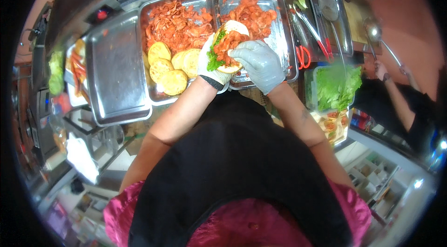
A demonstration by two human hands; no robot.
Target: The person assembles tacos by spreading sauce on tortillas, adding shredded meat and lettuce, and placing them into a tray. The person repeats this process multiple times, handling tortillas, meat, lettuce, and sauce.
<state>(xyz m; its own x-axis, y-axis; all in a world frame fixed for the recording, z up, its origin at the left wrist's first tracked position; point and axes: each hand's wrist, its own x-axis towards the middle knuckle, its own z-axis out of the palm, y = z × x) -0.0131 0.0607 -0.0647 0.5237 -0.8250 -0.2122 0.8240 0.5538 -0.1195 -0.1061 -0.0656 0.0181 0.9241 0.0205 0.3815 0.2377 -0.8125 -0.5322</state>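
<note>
A gloved left hand, my left hand (208,66), is wrapped round a split round bun (236,27) held tilted above the trays. Green lettuce (213,56) pokes out at the bun's left side. Reddish sliced meat (229,44) fills its middle. My right hand (261,64), in a pale glove, has its fingertips pinched against that meat at the bun's right side. Behind the hands lie two steel trays, the left one (143,19) and the right one (289,37), with more sliced meat. Several flat yellow rounds (175,82) sit in the left tray's front part.
Another steel tray (114,67) stands at the left. On the right are red-handled scissors (303,57), tongs (313,28), a skimmer (328,6) and a clear tub of lettuce (342,84). At the far right another person's arm (396,95) holds a ladle (372,30).
</note>
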